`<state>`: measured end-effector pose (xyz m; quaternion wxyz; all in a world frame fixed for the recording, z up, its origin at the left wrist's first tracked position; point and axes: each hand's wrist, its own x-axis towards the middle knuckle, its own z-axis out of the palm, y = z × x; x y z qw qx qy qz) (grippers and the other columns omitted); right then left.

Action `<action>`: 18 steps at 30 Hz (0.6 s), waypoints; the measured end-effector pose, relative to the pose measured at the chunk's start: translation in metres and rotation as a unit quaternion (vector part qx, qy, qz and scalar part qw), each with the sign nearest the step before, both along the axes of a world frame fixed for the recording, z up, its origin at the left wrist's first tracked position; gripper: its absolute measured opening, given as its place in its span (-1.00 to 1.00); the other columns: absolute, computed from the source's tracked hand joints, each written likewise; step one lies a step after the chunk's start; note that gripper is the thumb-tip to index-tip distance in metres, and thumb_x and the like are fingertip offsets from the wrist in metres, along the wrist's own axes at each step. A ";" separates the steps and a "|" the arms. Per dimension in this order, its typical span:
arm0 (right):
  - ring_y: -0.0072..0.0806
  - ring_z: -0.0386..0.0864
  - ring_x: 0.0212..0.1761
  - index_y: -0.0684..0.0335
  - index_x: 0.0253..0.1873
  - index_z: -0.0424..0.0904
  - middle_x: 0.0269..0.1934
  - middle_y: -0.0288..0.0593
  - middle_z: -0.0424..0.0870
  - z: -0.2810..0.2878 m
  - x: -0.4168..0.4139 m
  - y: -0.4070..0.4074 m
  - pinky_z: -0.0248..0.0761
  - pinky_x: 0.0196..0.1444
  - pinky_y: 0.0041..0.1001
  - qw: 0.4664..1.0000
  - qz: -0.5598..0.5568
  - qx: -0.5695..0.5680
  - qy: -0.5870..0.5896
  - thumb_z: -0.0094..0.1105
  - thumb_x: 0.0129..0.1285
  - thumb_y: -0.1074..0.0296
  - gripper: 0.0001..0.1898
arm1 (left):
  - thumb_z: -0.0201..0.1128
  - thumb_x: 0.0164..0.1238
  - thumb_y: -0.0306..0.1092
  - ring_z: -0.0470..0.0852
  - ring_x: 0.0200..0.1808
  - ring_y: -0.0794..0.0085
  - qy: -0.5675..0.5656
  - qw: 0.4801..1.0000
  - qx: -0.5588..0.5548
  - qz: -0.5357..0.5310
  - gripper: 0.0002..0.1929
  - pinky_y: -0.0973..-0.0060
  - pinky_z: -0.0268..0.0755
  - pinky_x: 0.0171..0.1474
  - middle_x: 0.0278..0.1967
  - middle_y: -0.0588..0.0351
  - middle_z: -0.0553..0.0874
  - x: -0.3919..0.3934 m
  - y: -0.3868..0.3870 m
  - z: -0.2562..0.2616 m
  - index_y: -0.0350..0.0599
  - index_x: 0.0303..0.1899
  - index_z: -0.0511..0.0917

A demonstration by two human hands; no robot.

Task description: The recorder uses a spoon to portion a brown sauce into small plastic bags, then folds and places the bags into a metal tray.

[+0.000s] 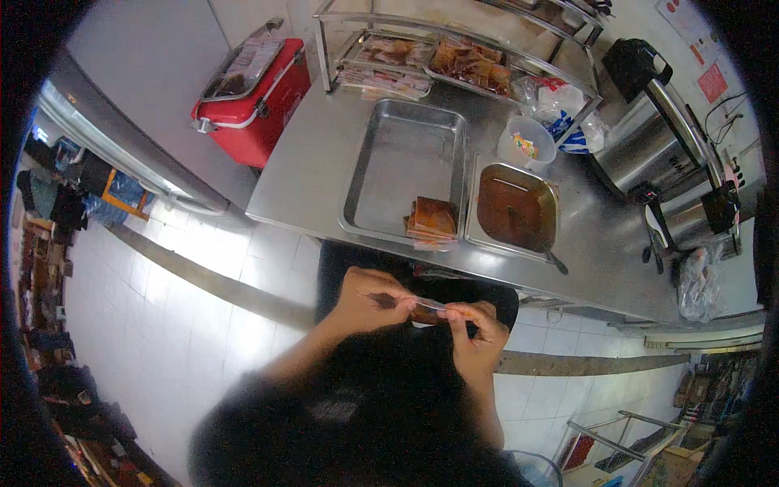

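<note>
Between my two hands, over my lap, is a small clear plastic bag (428,313) with reddish-brown sauce in it. My left hand (378,298) pinches one end of its top edge between thumb and fingers. The other end is pinched by my right hand (478,329). In front of me a large steel tray (401,152) holds a small stack of flat sauce-filled bags (433,218) at its near right corner. Right of it stands a steel pan (551,222) of brown sauce (514,207), a dark utensil handle (557,263) sticking out at its near corner.
On the steel table (298,170) a clear plastic tub (511,143) holds small packets. Trays of filled bags (471,64) sit under a metal rack (450,27). A red cooler (261,128) stands left, a large steel appliance (651,143) right. A plastic bag (700,283) lies near the right end.
</note>
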<state>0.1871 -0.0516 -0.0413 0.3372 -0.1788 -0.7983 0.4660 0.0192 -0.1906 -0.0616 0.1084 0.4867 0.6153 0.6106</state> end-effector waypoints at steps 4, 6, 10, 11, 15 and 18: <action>-0.46 0.64 -0.27 0.29 -0.21 0.74 -0.34 -0.21 0.80 -0.002 -0.002 -0.006 0.42 -0.07 -0.46 0.999 -0.022 0.033 0.000 0.37 0.29 0.43 -0.93 | 0.54 0.09 -0.41 0.75 -0.47 0.41 -0.070 0.997 -0.005 -0.043 -0.89 0.53 0.57 -0.36 -0.46 0.04 0.79 0.002 0.000 -0.004 -0.18 -0.38 0.77; -0.45 0.64 -0.27 0.29 -0.22 0.73 -0.34 -0.21 0.79 -0.002 -0.002 -0.007 0.42 -0.08 -0.46 0.999 -0.028 0.042 -0.003 0.37 0.29 0.44 -0.93 | 0.54 0.11 -0.41 0.75 -0.46 0.43 -0.052 0.998 -0.009 -0.039 -0.89 0.53 0.56 -0.36 -0.46 0.04 0.78 0.001 0.004 -0.004 -0.18 -0.37 0.77; -0.44 0.64 -0.30 0.30 -0.22 0.73 -0.34 -0.20 0.78 -0.007 -0.005 -0.010 0.42 -0.08 -0.45 0.997 -0.042 0.063 -0.024 0.38 0.28 0.43 -0.92 | 0.52 0.15 -0.40 0.73 -0.45 0.48 -0.010 1.000 -0.006 -0.024 -0.89 0.54 0.54 -0.38 -0.46 0.07 0.78 0.000 0.005 -0.009 -0.18 -0.34 0.78; -0.44 0.65 -0.30 0.31 -0.23 0.73 -0.35 -0.20 0.77 -0.008 -0.007 -0.012 0.42 -0.07 -0.45 0.996 -0.049 0.069 -0.025 0.38 0.28 0.41 -0.91 | 0.52 0.15 -0.40 0.73 -0.45 0.48 -0.009 1.000 -0.005 -0.026 -0.89 0.54 0.54 -0.38 -0.46 0.07 0.78 0.001 0.005 -0.010 -0.18 -0.34 0.78; -0.44 0.66 -0.29 0.33 -0.21 0.73 -0.33 -0.19 0.77 -0.011 -0.009 -0.013 0.45 -0.10 -0.45 0.996 -0.062 0.058 -0.018 0.39 0.27 0.43 -0.91 | 0.51 0.19 -0.39 0.70 -0.48 0.52 -0.050 0.998 -0.023 -0.023 -0.90 0.56 0.50 -0.42 -0.46 0.09 0.77 0.001 0.004 -0.010 -0.19 -0.34 0.77; -0.44 0.67 -0.29 0.34 -0.20 0.72 -0.30 -0.17 0.78 -0.008 -0.011 -0.015 0.48 -0.15 -0.46 0.999 -0.044 0.025 -0.012 0.39 0.27 0.46 -0.90 | 0.50 0.21 -0.37 0.66 -0.50 0.54 -0.050 0.997 -0.043 -0.027 -0.89 0.57 0.47 -0.43 -0.47 0.11 0.76 0.002 0.006 -0.008 -0.19 -0.33 0.77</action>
